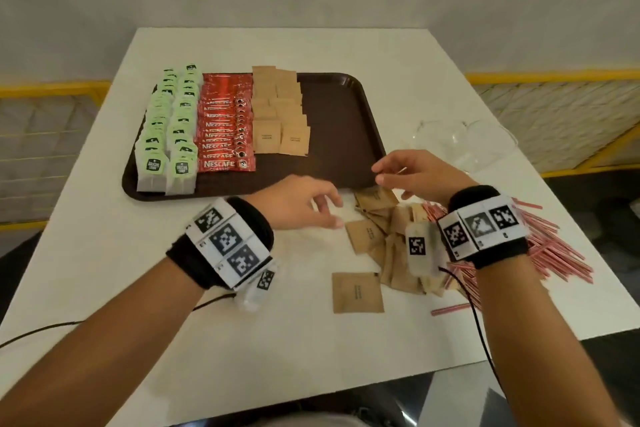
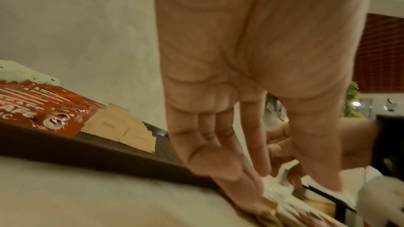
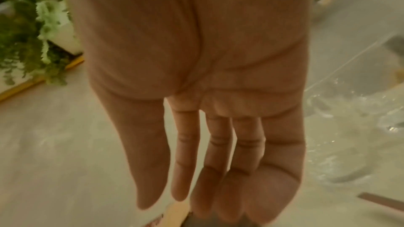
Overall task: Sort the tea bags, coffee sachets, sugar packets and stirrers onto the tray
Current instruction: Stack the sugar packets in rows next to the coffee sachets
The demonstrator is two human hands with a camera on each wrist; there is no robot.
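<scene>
The tray (image 1: 346,94) holds 2 rows of tea bags (image 1: 169,128), a column of coffee sachets (image 1: 225,128) and 2 columns of sugar packets (image 1: 280,114); its right part is bare. The unsorted sugar packets (image 1: 388,239) lie in a heap on the table (image 1: 138,288), just off the tray's near right corner, with the stirrers (image 1: 554,246) fanned out to their right.

The left hand (image 1: 298,201) hovers beside the heap's left edge, fingers loosely bent, holding nothing visible; 1 fingertip is close to the nearest packet (image 1: 365,236), contact uncertain. The right hand (image 1: 412,173) hangs above the heap's far end, fingers relaxed and spread, holding nothing.

Judgement: sugar sorting is in hand. Both hands sit directly at the heap. The packets are near square, so no long axis governs the pick. The carry runs forward and left to the sugar columns.
</scene>
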